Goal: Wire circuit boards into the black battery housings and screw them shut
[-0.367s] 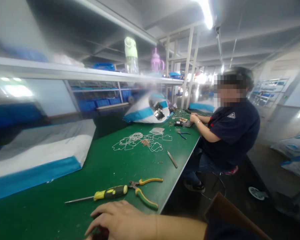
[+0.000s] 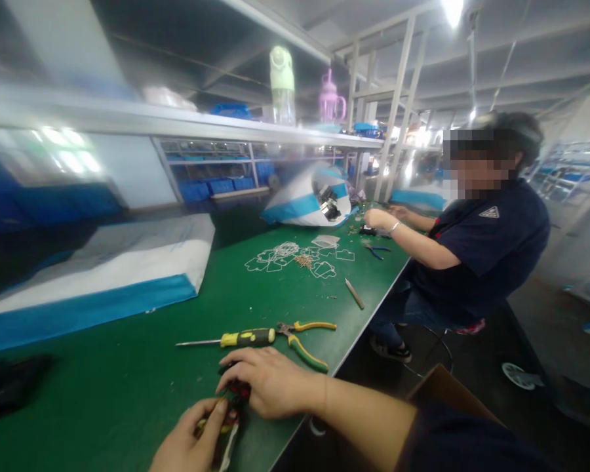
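My left hand [image 2: 189,440] and my right hand [image 2: 263,380] meet at the near edge of the green table [image 2: 128,387]. Both are closed on a small dark part with red and yellow wires [image 2: 233,403]. A white wire hangs from it below my left fingers. Just beyond my right hand lie a yellow-and-black screwdriver [image 2: 236,339] and yellow-handled pliers [image 2: 305,341].
A co-worker in a dark shirt [image 2: 476,242] sits to the right, hands at the table's far end. White wire outlines [image 2: 295,255] and a thin tool [image 2: 354,293] lie mid-table. A white-and-blue bag [image 2: 103,282] lies left, another [image 2: 309,200] farther back. A shelf [image 2: 201,121] carries bottles.
The view has tilted down and swung left. My left hand has come into view and now grips the wired part together with my right hand.
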{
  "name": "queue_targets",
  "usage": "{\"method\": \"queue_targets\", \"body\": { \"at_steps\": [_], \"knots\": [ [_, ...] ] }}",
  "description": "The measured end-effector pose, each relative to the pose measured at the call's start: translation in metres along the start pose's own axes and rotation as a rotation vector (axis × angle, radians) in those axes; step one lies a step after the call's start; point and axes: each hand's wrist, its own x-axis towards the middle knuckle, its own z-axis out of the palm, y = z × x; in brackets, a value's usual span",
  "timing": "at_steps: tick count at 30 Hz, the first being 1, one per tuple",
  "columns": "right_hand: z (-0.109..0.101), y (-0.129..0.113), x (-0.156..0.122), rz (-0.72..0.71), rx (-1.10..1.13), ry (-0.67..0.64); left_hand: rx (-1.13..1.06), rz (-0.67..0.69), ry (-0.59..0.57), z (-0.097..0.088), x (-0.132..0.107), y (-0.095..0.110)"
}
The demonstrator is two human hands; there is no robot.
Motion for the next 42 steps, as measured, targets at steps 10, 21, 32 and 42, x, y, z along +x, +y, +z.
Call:
{"method": "queue_targets", "body": {
  "at_steps": [10,21,32,42],
  "knots": [
    [-0.026,0.004,-0.027,0.049,0.13,0.155,0.05,0.039,0.028,0.004,-0.019,0.01],
    [-0.014,0.055,-0.077,0.542,-0.471,0.083,-0.029,0.121,0.086,0.008,-0.024,0.006],
    [-0.048,-0.005,-0.093,0.799,0.746,0.102,-0.219,0.119,0.062,0.008,-0.024,0.002],
    [-0.042,-0.045,-0.07,0.702,0.9,-0.361,-0.28,0.097,0.083,0.008,-0.024,0.0]
  ]
}}
